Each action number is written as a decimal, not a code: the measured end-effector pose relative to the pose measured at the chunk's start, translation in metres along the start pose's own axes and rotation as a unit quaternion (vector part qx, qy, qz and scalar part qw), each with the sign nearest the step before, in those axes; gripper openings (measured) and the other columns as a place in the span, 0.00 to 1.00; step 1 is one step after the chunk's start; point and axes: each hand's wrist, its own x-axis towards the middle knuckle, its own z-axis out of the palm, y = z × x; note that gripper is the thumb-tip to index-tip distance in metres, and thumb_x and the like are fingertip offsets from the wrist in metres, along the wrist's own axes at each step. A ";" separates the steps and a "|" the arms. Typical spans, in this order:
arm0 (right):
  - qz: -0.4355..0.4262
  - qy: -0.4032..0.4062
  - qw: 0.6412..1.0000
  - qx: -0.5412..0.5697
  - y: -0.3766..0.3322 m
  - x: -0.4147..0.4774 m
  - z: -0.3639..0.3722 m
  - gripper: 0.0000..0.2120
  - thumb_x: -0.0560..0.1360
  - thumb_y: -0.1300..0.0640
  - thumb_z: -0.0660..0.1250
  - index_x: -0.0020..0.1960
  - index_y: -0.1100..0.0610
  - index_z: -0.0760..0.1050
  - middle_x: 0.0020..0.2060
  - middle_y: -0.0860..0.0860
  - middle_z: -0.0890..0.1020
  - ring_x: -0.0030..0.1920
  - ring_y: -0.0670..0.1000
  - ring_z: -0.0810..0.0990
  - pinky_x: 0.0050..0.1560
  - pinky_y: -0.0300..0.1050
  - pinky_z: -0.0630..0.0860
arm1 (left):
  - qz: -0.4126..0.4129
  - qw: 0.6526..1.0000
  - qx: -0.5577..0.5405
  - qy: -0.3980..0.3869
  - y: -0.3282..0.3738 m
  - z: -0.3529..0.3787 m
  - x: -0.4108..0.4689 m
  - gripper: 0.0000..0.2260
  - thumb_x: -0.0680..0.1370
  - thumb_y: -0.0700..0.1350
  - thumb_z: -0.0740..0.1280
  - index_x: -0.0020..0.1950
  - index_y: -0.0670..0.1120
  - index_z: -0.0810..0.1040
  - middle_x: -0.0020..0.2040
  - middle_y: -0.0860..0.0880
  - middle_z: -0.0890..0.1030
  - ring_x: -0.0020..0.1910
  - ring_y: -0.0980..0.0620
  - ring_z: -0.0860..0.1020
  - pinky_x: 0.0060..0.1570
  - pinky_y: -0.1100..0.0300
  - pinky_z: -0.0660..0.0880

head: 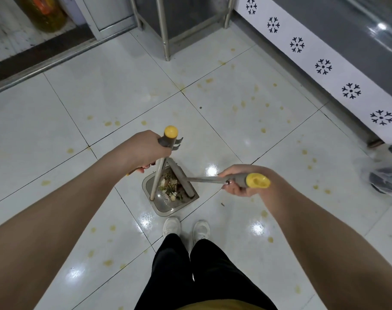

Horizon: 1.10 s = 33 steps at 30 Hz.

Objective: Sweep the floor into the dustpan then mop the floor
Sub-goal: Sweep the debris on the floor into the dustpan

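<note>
while the dustpan (166, 206) sits on the tiled floor (235, 108) just ahead of their shoes (172, 227) with scraps (170, 186) in it, the left hand (145, 151) has fingers curled round its upright handle (160, 166), and the right hand (242, 180) is clamped on the broom (204, 180), whose head lies inside the pan.

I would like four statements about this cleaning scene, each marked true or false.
1. The left hand grips the upright dustpan handle. True.
2. The dustpan is empty. False: it holds debris.
3. The right hand holds a mop. False: it grips the broom handle.
4. Yellowish stains spot the floor tiles. True.
</note>
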 end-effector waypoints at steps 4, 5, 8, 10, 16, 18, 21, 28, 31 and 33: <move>0.005 0.051 0.998 -0.035 0.001 -0.015 -0.015 0.16 0.77 0.49 0.65 0.43 0.63 0.70 0.24 0.52 0.74 0.17 0.44 0.73 0.16 0.32 0.69 | -0.003 1.000 0.007 0.002 -0.015 0.004 -0.011 0.12 0.73 0.52 0.63 0.45 0.43 0.77 0.27 0.48 0.72 0.20 0.52 0.67 0.21 0.68 0.67; -0.001 0.061 0.997 -0.039 0.005 -0.017 -0.014 0.16 0.77 0.49 0.65 0.43 0.62 0.70 0.25 0.52 0.75 0.17 0.44 0.73 0.16 0.32 0.69 | -0.006 1.000 0.010 -0.001 -0.019 0.004 -0.013 0.12 0.73 0.52 0.63 0.45 0.43 0.77 0.27 0.48 0.72 0.20 0.52 0.67 0.21 0.68 0.67; -0.025 0.083 0.996 -0.014 0.017 -0.019 -0.009 0.14 0.76 0.51 0.66 0.42 0.61 0.69 0.27 0.53 0.74 0.17 0.45 0.73 0.17 0.32 0.70 | -0.016 1.000 -0.003 0.005 -0.034 -0.001 -0.022 0.08 0.73 0.50 0.64 0.41 0.46 0.75 0.28 0.48 0.71 0.19 0.53 0.66 0.20 0.68 0.66; -0.035 0.090 0.995 0.009 0.024 -0.020 -0.004 0.14 0.76 0.51 0.66 0.41 0.61 0.69 0.26 0.53 0.74 0.17 0.45 0.73 0.17 0.33 0.70 | -0.021 0.999 -0.028 0.015 -0.045 -0.002 -0.028 0.07 0.73 0.48 0.64 0.39 0.46 0.74 0.28 0.48 0.71 0.20 0.52 0.66 0.20 0.68 0.67; -0.072 0.110 0.989 0.061 0.047 -0.021 0.015 0.13 0.76 0.52 0.66 0.44 0.62 0.69 0.26 0.54 0.75 0.18 0.46 0.74 0.18 0.34 0.73 | -0.011 0.998 -0.060 0.029 -0.091 0.003 -0.053 0.06 0.73 0.48 0.63 0.38 0.48 0.73 0.27 0.49 0.72 0.16 0.55 0.65 0.19 0.68 0.66; -0.093 0.131 0.985 0.063 0.057 -0.018 0.024 0.12 0.76 0.53 0.67 0.46 0.61 0.69 0.29 0.54 0.74 0.18 0.46 0.74 0.18 0.35 0.73 | -0.004 0.997 -0.066 0.034 -0.105 0.002 -0.064 0.06 0.73 0.48 0.63 0.38 0.48 0.74 0.26 0.49 0.72 0.14 0.56 0.65 0.17 0.69 0.66; -0.116 0.151 0.979 0.076 0.078 -0.012 0.040 0.11 0.76 0.54 0.67 0.46 0.61 0.69 0.34 0.55 0.73 0.18 0.46 0.74 0.18 0.34 0.73 | 0.007 0.997 -0.072 0.039 -0.126 -0.002 -0.081 0.05 0.72 0.47 0.64 0.38 0.47 0.74 0.24 0.50 0.72 0.13 0.56 0.65 0.17 0.68 0.65; -0.142 0.169 0.967 0.125 0.117 0.017 0.069 0.10 0.76 0.56 0.68 0.47 0.60 0.69 0.40 0.55 0.72 0.18 0.49 0.75 0.19 0.34 0.73 | 0.003 0.996 -0.070 0.050 -0.169 -0.008 -0.111 0.07 0.74 0.46 0.64 0.37 0.46 0.72 0.25 0.49 0.71 0.14 0.55 0.65 0.18 0.68 0.65; -0.145 0.181 0.967 0.109 0.126 0.029 0.075 0.11 0.76 0.55 0.68 0.48 0.60 0.69 0.40 0.56 0.73 0.19 0.48 0.75 0.21 0.35 0.74 | -0.009 0.995 -0.084 0.053 -0.186 -0.008 -0.116 0.07 0.74 0.46 0.64 0.37 0.46 0.72 0.26 0.48 0.71 0.13 0.56 0.65 0.17 0.69 0.65; -0.152 0.188 0.966 0.089 0.129 0.037 0.078 0.10 0.76 0.54 0.68 0.49 0.59 0.70 0.39 0.56 0.73 0.19 0.47 0.75 0.22 0.35 0.74 | -0.022 0.993 -0.102 0.056 -0.196 -0.008 -0.118 0.06 0.73 0.46 0.65 0.38 0.45 0.72 0.26 0.48 0.71 0.13 0.56 0.65 0.17 0.68 0.65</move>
